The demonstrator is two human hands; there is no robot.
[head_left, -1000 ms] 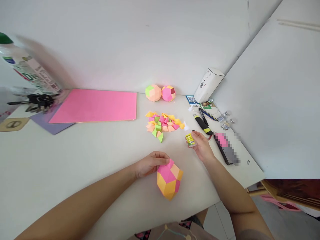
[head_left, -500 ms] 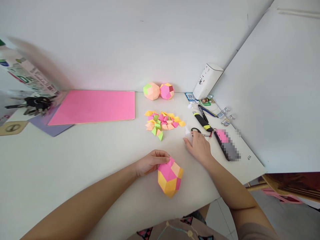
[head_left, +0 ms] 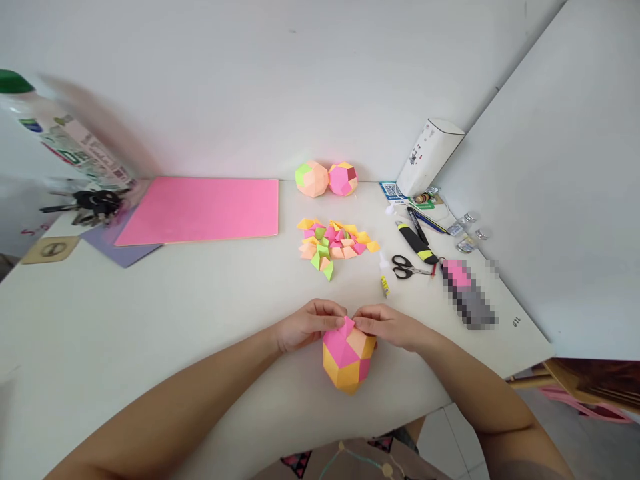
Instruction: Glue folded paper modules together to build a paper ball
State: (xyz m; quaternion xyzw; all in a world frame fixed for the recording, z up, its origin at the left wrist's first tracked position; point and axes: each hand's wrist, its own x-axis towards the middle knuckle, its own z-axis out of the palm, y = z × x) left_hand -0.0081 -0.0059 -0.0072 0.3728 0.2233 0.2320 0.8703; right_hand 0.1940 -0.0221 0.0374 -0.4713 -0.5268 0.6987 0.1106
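Note:
A faceted paper ball in pink, orange and peach is held near the table's front edge. My left hand pinches its pink upper tip from the left. On the other side my right hand grips the upper right edge, its thumb on the peach facet and its other fingers partly hidden. Beyond the hands lies a loose pile of folded paper pieces in pink, orange, green and peach. A small yellow glue tube with a white nozzle rests to the right of the pile.
Two finished-looking paper balls stand against the wall. Black scissors, a utility knife and a pixelated dark object lie at the right. A pink board, keys and a white bottle occupy the left.
My right hand has come from beside the glue tube and scissors to the paper ball and now grips it. My left hand keeps its pinch. The view has shifted slightly.

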